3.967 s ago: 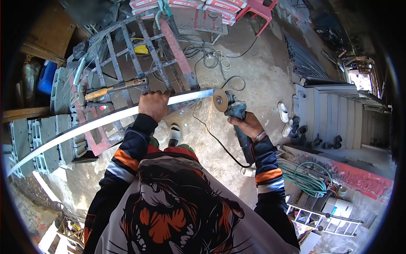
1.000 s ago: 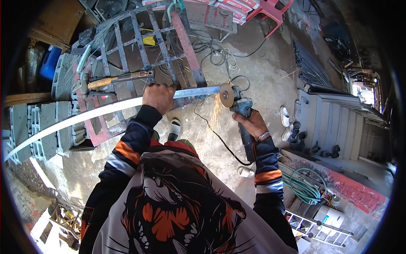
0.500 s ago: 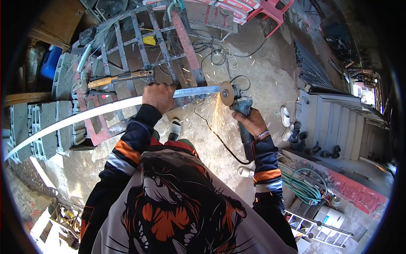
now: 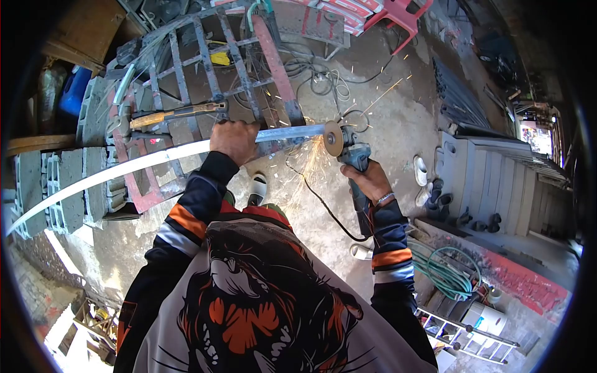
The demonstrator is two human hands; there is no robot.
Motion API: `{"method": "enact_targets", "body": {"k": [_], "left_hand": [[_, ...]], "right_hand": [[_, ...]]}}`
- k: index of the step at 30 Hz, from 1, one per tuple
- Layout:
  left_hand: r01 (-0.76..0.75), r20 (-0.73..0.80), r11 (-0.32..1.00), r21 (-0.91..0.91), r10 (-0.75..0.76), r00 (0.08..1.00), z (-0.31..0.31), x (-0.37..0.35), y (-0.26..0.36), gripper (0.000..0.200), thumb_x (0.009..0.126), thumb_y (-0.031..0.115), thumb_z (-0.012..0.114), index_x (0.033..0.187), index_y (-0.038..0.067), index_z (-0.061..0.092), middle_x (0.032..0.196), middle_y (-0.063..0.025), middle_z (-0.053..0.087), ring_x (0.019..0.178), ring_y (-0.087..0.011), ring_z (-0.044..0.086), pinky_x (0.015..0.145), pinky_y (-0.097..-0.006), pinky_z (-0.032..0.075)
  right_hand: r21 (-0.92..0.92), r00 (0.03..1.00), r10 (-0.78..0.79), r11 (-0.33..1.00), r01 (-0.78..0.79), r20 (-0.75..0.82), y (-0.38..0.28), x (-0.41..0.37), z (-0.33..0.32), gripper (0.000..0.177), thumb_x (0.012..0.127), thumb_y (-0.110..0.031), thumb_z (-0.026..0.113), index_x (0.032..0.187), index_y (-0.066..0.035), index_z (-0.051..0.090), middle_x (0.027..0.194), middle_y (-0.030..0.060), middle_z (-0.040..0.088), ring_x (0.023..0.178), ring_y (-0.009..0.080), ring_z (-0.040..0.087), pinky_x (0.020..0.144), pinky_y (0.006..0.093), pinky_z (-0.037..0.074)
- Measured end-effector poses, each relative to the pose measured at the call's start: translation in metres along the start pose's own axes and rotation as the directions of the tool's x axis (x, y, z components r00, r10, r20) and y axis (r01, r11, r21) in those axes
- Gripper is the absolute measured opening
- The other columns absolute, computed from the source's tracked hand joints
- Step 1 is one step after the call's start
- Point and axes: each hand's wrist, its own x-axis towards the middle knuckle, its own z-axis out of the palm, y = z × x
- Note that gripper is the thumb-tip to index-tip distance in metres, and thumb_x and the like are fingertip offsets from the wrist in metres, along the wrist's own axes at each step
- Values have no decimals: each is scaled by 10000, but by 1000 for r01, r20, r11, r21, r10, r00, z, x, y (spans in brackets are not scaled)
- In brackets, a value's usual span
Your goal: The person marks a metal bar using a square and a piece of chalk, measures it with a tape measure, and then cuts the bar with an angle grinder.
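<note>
My left hand (image 4: 234, 143) is closed around a long metal bar (image 4: 289, 133), which lies across a metal rack (image 4: 270, 74) and runs off to the far left. In my right hand (image 4: 371, 180) is an angle grinder (image 4: 357, 155), gripped by its body. Its cutting disc (image 4: 333, 138) meets the right end of the bar, and sparks (image 4: 318, 155) spray down and up from there. Beyond my left hand a hammer (image 4: 174, 116) with a yellowish handle rests on the rack. The grinder's black cord (image 4: 326, 208) loops across the floor.
Concrete blocks (image 4: 65, 180) stand at the left under the bar. Cables (image 4: 311, 68) lie coiled on the floor beyond the disc. A red plastic chair (image 4: 401, 18) is at the back. At the right are slippers (image 4: 420, 171), a green hose (image 4: 444, 273) and a ladder (image 4: 466, 336).
The sparks have changed shape, with more now flying up and to the right. My hands, the bar and the grinder stay almost where they were.
</note>
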Motion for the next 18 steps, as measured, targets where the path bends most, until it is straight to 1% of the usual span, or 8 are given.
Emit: {"method": "enact_targets", "body": {"k": [1, 3, 4, 8, 10, 13, 16, 18], "left_hand": [[3, -1, 1000, 0, -3, 1000, -1, 0, 0, 275, 834, 293, 697, 1092, 196, 706, 906, -89, 742, 851, -297, 742, 724, -436, 572], [27, 58, 999, -17, -26, 998, -1, 2, 0, 378, 777, 339, 763, 1129, 209, 715, 943, -107, 746, 879, -316, 731, 762, -454, 578], [27, 58, 999, -17, -26, 998, -1, 3, -1, 378, 777, 339, 763, 1129, 209, 715, 943, -107, 746, 879, -316, 731, 762, -454, 578], [39, 54, 999, -30, -37, 998, -1, 4, 0, 379, 780, 356, 749, 1129, 211, 717, 941, -112, 747, 875, -317, 732, 767, -451, 578], [44, 60, 998, -34, -42, 997, -2, 4, 0, 380, 781, 359, 744, 1131, 213, 717, 944, -114, 747, 876, -318, 733, 770, -450, 577], [45, 61, 999, -25, -44, 997, -1, 4, -1, 385, 788, 366, 745, 1141, 215, 716, 959, -115, 748, 889, -319, 732, 779, -452, 577], [48, 53, 999, -12, -47, 997, -1, 4, 1, 389, 796, 381, 746, 1148, 218, 715, 971, -115, 747, 903, -319, 732, 786, -453, 578], [37, 91, 999, -3, -36, 995, -7, 4, 2, 316, 851, 343, 716, 1132, 198, 701, 969, -108, 745, 930, -317, 736, 781, -443, 575]], "right_hand": [[21, 999, -49, 999, 49, -15, 2, 1, 1, 480, 804, -457, 781, 978, -12, 737, 824, 138, 728, 780, 270, 700, 744, 388, 529], [39, 1000, -24, 999, 25, -12, -1, -2, 1, 470, 806, -448, 783, 972, -11, 737, 816, 134, 727, 773, 261, 697, 738, 389, 529], [59, 1000, 2, 998, -1, -11, -5, -4, 1, 460, 808, -439, 784, 966, -10, 736, 809, 131, 726, 765, 253, 694, 732, 389, 530], [49, 1000, 11, 999, -10, -21, -11, -4, -1, 446, 809, -425, 789, 956, -8, 735, 797, 122, 722, 750, 235, 689, 718, 383, 529], [77, 998, 50, 996, -51, 23, -17, -8, -4, 448, 806, -425, 792, 948, -4, 733, 784, 118, 718, 734, 231, 688, 705, 376, 527], [81, 1000, 2, 997, -1, -15, -6, -3, 3, 454, 805, -426, 793, 942, 1, 730, 764, 117, 711, 713, 233, 685, 689, 377, 525], [83, 999, -8, 997, 10, -31, -4, -2, 4, 458, 806, -430, 791, 939, 3, 728, 756, 118, 708, 709, 236, 686, 683, 380, 525], [78, 1000, -5, 997, 7, -31, -5, -3, 3, 458, 807, -432, 790, 940, 2, 728, 757, 119, 707, 714, 234, 688, 683, 381, 526]]}}
